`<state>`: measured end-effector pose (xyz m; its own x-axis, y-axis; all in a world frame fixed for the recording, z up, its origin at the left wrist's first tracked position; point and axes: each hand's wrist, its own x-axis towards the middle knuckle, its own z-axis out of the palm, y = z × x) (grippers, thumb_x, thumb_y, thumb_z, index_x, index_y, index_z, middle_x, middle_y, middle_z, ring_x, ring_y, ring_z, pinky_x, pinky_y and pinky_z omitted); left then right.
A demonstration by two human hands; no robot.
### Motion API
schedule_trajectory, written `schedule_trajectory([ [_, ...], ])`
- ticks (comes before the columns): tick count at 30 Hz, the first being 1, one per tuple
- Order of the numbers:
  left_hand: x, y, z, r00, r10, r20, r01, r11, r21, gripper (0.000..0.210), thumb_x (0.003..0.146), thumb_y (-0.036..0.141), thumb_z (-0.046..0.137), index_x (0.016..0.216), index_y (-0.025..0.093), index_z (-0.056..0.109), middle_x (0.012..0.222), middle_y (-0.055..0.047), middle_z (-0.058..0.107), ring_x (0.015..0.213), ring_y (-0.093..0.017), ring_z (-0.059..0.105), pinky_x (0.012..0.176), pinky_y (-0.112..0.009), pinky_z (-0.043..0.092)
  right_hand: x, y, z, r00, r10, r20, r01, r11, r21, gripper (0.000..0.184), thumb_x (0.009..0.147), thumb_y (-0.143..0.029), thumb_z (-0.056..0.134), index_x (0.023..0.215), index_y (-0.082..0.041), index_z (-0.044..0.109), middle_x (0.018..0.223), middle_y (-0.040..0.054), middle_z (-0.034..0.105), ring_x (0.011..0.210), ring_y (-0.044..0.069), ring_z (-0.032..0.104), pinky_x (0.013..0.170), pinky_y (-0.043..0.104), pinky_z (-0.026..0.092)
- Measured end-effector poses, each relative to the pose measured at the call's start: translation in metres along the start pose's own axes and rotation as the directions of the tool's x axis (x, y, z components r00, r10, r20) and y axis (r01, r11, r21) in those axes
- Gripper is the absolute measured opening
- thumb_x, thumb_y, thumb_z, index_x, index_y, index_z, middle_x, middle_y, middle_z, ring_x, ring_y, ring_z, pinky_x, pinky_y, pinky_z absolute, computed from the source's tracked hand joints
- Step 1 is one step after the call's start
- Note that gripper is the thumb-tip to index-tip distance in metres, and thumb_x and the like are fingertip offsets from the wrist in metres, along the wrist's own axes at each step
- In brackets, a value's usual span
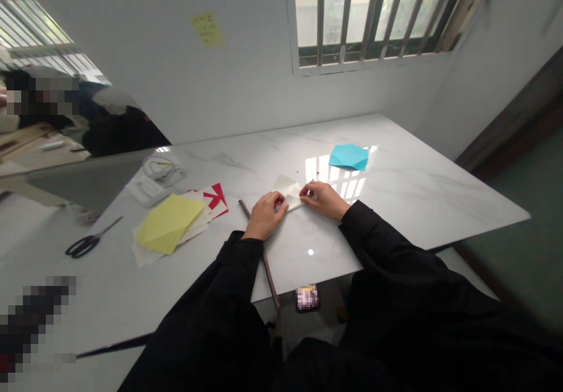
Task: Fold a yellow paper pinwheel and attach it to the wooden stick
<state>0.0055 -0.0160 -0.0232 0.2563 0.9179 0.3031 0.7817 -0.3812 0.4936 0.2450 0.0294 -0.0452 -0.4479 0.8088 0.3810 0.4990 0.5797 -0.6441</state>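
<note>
A small cream sheet of paper [287,184], partly folded, lies on the white marbled table between my hands. On its left side, my left hand [266,213] is closed with fingertips pinching the near edge of the paper. From the right, my right hand [324,198] pinches the paper's right corner between thumb and fingers. Part of the sheet stands raised beyond my fingertips. Just left of my left hand, a thin brown stick [270,278] runs toward the table's front edge, partly hidden under my wrist.
A blue folded paper [349,157] lies at the back right. To the left are a yellow paper [170,223] on a stack of sheets, red paper pieces [215,197], black-handled scissors [83,245] and a white coiled cable [160,169]. A window and a yellow note [207,30] are behind.
</note>
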Motion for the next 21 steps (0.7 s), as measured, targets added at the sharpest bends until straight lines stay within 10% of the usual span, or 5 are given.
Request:
schedule_trajectory([
  [6, -0.002, 0.001, 0.002, 0.999, 0.045, -0.003, -0.045, 0.999, 0.000, 0.032, 0.097, 0.020, 0.067, 0.129, 0.024, 0.069, 0.103, -0.005, 0.072, 0.097, -0.025, 0.067, 0.100, -0.043, 0.054, -0.004, 0.001, 0.004, 1.000, -0.017, -0.012, 0.017, 1.000, -0.011, 0.009, 0.098, -0.015, 0.075, 0.106, -0.018, 0.079, 0.102, 0.0064, 0.072, 0.092, 0.018, 0.066, 0.089, 0.032, 0.050],
  [15, -0.002, -0.002, 0.005, 0.997, 0.075, 0.027, -0.076, 0.996, 0.045, 0.021, 0.105, 0.027, 0.065, 0.115, 0.027, 0.084, 0.110, -0.008, 0.072, 0.105, -0.027, 0.066, 0.106, -0.045, 0.053, -0.019, -0.047, -0.006, 0.990, -0.135, -0.040, 0.125, 0.975, -0.186, 0.015, 0.099, -0.015, 0.073, 0.112, -0.020, 0.077, 0.118, 0.0139, 0.073, 0.112, 0.029, 0.064, 0.105, 0.047, 0.052],
  [18, -0.003, -0.002, 0.005, 0.996, 0.078, 0.033, -0.080, 0.996, 0.040, 0.023, 0.105, 0.025, 0.064, 0.116, 0.027, 0.084, 0.110, -0.008, 0.071, 0.107, -0.027, 0.066, 0.107, -0.045, 0.053, -0.084, -0.100, 0.017, 0.897, -0.431, 0.094, 0.441, 0.884, -0.152, 0.012, 0.105, -0.021, 0.065, 0.106, -0.026, 0.075, 0.108, 0.0092, 0.076, 0.101, 0.026, 0.067, 0.094, 0.043, 0.054],
  [21, -0.003, -0.002, 0.005, 0.995, 0.083, 0.046, -0.085, 0.996, 0.029, 0.023, 0.104, 0.026, 0.065, 0.115, 0.026, 0.085, 0.110, -0.008, 0.071, 0.105, -0.027, 0.066, 0.107, -0.045, 0.053, -0.165, -0.128, 0.055, 0.679, -0.661, 0.320, 0.658, 0.741, 0.135, 0.019, 0.104, -0.039, 0.070, 0.087, -0.031, 0.070, 0.076, -0.0001, 0.070, 0.071, 0.019, 0.065, 0.064, 0.034, 0.053],
])
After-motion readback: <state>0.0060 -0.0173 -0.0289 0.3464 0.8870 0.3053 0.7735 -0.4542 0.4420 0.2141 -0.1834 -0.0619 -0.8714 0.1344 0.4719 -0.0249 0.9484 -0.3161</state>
